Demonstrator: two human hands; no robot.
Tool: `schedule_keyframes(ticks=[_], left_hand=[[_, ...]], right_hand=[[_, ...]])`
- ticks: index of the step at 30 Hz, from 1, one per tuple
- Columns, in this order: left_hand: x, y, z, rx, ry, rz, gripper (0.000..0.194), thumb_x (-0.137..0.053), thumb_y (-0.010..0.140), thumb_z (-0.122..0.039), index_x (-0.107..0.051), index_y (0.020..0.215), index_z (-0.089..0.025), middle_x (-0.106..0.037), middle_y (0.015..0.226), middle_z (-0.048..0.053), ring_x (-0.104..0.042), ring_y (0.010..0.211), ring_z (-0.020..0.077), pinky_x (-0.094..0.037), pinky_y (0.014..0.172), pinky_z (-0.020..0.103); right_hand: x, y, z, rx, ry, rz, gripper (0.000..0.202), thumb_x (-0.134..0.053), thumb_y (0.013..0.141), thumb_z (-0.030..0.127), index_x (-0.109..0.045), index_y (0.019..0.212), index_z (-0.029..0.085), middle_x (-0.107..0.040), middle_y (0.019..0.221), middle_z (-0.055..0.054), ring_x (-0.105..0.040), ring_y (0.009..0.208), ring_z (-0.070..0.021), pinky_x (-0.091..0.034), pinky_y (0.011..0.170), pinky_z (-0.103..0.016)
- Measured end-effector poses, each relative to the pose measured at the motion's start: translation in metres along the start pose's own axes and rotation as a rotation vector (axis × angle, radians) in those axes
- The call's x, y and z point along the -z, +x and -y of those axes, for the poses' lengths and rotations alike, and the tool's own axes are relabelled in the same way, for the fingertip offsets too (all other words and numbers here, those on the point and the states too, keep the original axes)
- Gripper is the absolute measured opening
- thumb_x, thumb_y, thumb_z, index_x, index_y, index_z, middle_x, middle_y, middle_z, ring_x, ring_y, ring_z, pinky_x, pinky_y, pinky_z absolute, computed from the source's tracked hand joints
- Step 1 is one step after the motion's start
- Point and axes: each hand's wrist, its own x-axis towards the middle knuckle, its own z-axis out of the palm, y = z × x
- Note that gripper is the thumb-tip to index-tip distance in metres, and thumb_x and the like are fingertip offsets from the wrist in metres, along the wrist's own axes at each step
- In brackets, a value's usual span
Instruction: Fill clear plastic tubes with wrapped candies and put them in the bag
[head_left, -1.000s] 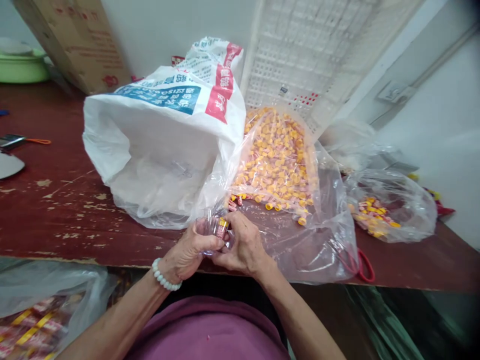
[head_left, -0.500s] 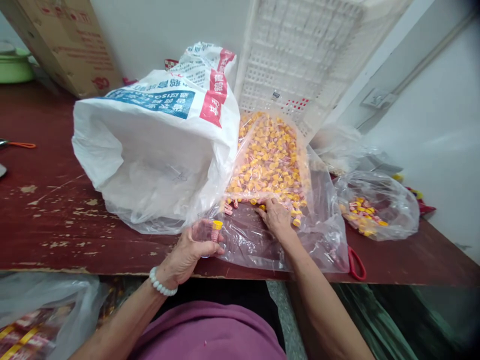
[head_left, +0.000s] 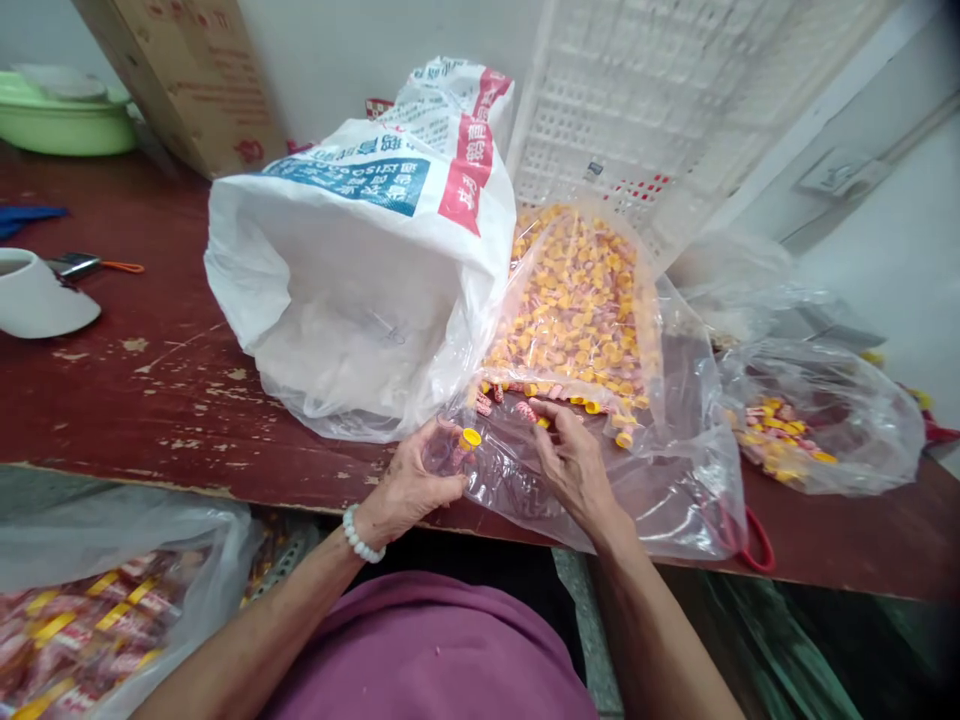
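Observation:
My left hand [head_left: 416, 482] curls around a small clear plastic container, and a yellow-capped piece [head_left: 470, 439] with a pink-patterned body shows inside it. I cannot tell whether the container is a cup or a pouch. My right hand [head_left: 574, 455] pinches a pink-and-white piece [head_left: 526, 411] with a yellow end, just in front of the pile. Many such small yellow-capped pieces [head_left: 570, 310] fill a large clear plastic bag [head_left: 675, 480] lying open toward me. Beside my left hand, a white printed sack [head_left: 247, 250] with a clear liner gapes open.
A white plastic crate [head_left: 630, 90] leans behind the pile. To the right lies a clear bag [head_left: 877, 430] with several similar pieces. A red loop [head_left: 761, 545] hangs at the table edge [head_left: 300, 497]. Below left, another bag [head_left: 225, 530] holds packed goods. A white visor [head_left: 37, 295] lies far left.
My right hand has drawn back from the pile toward me and now pinches a piece. My left hand still holds the clear container, its yellow cap now tilted toward me. The view has shifted left.

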Motion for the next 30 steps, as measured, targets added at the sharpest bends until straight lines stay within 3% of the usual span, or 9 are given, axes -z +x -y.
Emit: schedule_keyframes(ticks=[3,8,12,17,21,25,30], left_hand=[[0.001,0.004,0.007,-0.075,0.128,0.011,0.035,-0.063,0.065,-0.010,-0.052,0.098,-0.016,-0.058,0.086,0.001,-0.051,0.075,0.0108,-0.044,0.066,0.021],[-0.002,0.008,0.010,-0.157,0.239,0.055,0.035,-0.062,0.064,-0.008,-0.054,0.098,-0.015,-0.058,0.090,0.003,-0.052,0.080,0.0143,-0.044,0.072,0.025],[-0.004,0.006,0.004,-0.109,0.114,0.045,0.035,-0.064,0.063,-0.010,-0.054,0.096,-0.015,-0.059,0.088,0.003,-0.053,0.078,0.0147,-0.044,0.069,0.024],[-0.005,0.002,-0.004,0.031,0.076,0.012,0.040,-0.063,0.057,-0.006,-0.057,0.095,-0.014,-0.059,0.085,0.002,-0.053,0.073,0.0140,-0.042,0.063,0.022],[-0.011,0.002,0.000,0.102,-0.075,0.032,0.033,-0.062,0.053,-0.005,-0.056,0.085,-0.013,-0.056,0.076,-0.001,-0.049,0.067,0.0111,-0.039,0.060,0.021],[-0.013,0.006,0.009,0.148,-0.135,-0.015,0.025,-0.060,0.050,-0.003,-0.053,0.072,-0.013,-0.053,0.067,-0.003,-0.047,0.062,0.0097,-0.036,0.056,0.019],[-0.011,0.011,0.009,0.126,-0.186,-0.048,0.032,-0.060,0.051,-0.003,-0.055,0.081,-0.013,-0.057,0.075,-0.001,-0.051,0.065,0.0104,-0.041,0.057,0.020]], right_hand=[[0.012,-0.009,0.026,0.257,0.256,0.058,0.028,-0.039,0.089,0.015,-0.053,0.113,0.019,-0.057,0.109,-0.008,-0.054,0.104,-0.0155,-0.046,0.091,-0.032],[0.018,-0.010,0.047,0.466,0.243,0.185,0.043,-0.038,0.085,0.005,-0.045,0.125,0.021,-0.054,0.117,-0.009,-0.048,0.113,-0.0165,-0.043,0.096,-0.035],[0.018,-0.011,0.048,0.363,0.215,0.112,0.053,-0.053,0.084,0.022,-0.033,0.133,0.022,-0.048,0.128,-0.009,-0.045,0.118,-0.0205,-0.039,0.101,-0.040],[0.002,-0.015,0.044,0.378,0.040,0.068,0.061,-0.070,0.066,0.044,-0.044,0.116,0.021,-0.046,0.121,-0.012,-0.043,0.114,-0.0278,-0.039,0.095,-0.045],[-0.021,-0.021,0.045,0.396,-0.084,0.020,0.059,-0.068,0.062,0.038,-0.045,0.113,0.017,-0.050,0.117,-0.013,-0.046,0.105,-0.0278,-0.037,0.089,-0.043],[-0.039,-0.025,0.050,0.389,-0.066,-0.054,0.052,-0.062,0.060,0.028,-0.048,0.108,0.015,-0.054,0.111,-0.012,-0.049,0.099,-0.0256,-0.038,0.085,-0.040],[-0.034,-0.017,0.049,0.373,0.023,0.041,0.057,-0.069,0.062,0.035,-0.050,0.112,0.018,-0.054,0.117,-0.009,-0.048,0.107,-0.0246,-0.039,0.090,-0.039]])
